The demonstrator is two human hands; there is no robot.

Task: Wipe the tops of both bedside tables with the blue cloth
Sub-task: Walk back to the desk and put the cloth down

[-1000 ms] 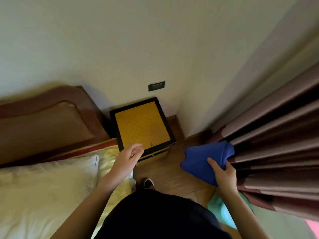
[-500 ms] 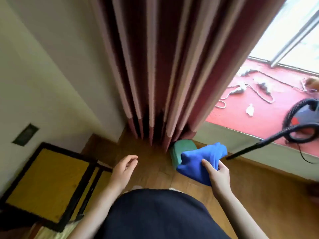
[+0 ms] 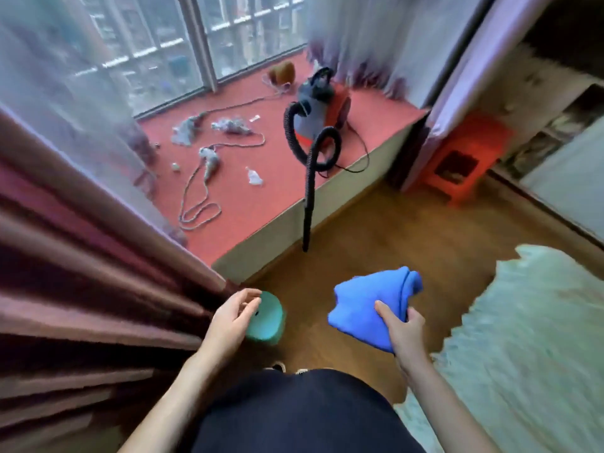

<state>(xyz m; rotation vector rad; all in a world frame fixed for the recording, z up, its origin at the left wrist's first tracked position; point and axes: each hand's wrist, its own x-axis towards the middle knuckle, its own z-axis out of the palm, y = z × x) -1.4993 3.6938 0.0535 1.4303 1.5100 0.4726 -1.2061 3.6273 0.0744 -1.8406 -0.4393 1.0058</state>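
The blue cloth [image 3: 369,304] hangs bunched in front of me above the wooden floor, gripped from below by my right hand [image 3: 402,328]. My left hand [image 3: 232,317] is held out at waist height with its fingers loosely apart and nothing in it, over a small green stool. No bedside table is in view at this moment.
A green stool [image 3: 268,322] stands by the dark red curtain [image 3: 81,289] on the left. A vacuum cleaner [image 3: 315,109] with a black hose sits on the red window ledge [image 3: 274,191] among cords. An orange stool [image 3: 464,158] is far right, and a pale fluffy rug [image 3: 529,338] lies at right.
My view has swung right, away from the yellow-topped bedside table and the bed, toward the window ledge and open floor. The cloth stays in my right hand.
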